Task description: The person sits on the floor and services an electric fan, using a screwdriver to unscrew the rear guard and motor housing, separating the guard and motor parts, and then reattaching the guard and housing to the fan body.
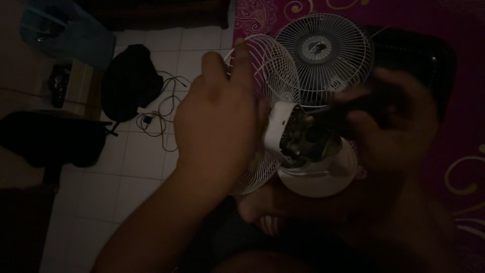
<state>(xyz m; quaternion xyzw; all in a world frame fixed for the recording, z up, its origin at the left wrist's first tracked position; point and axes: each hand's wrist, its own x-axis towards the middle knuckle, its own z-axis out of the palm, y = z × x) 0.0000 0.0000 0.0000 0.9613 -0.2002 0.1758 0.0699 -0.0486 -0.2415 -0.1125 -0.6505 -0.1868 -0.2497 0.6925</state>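
A dim scene is seen from above. At the centre of the frame a small white fan [303, 146] is held with its motor housing opened, dark inner parts being exposed at the back. The left hand [217, 121] is placed at centre left, its grip closed around the rim of the fan's rear grille [262, 65], with the fingertips curled over the wire at the top. The right hand [394, 116] is seen at centre right, blurred and in shadow; its grip is wrapped around a dark tool [343, 103], whose tip is pointed into the open motor housing. The exact kind of tool cannot be told. Below the motor, the round white base [318, 182] of the fan is seen, resting near the person's lap.

A second grille [323, 50], round and detached, is laid just behind the fan in the upper middle of the frame, partly on a magenta patterned cloth [454, 167] that fills the right side. A dark flat object [419, 55] is lying on that cloth at the upper right.

On the white tiled floor [136, 167] at the left, a black bag [129, 81] is lying in the upper left, with a loose cable [166, 101] beside it. Another dark bundle [55, 136] is seen at the far left.
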